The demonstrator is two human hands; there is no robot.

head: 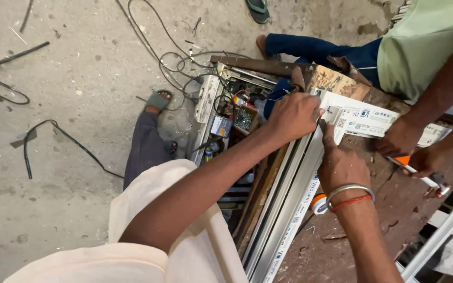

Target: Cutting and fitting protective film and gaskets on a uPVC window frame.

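A long white window-frame profile (284, 220) lies on a rusty brown workbench (394, 209) and meets a second white profile (368, 119) at a corner. My left hand (293, 115) grips the end of the long profile at that corner. My right hand (341, 163), with a metal bangle and red thread at the wrist, presses a finger at the joint. Another person in a light green shirt holds the second profile with one hand (400, 137). Their other hand (424, 160) holds an orange-handled tool (411, 169).
An open tray of wires, screws and small parts (232, 118) stands left of the bench. Black cables (53, 136) lie over the concrete floor. Sandalled feet (158, 99) show below. Another white frame (441, 230) leans at the right.
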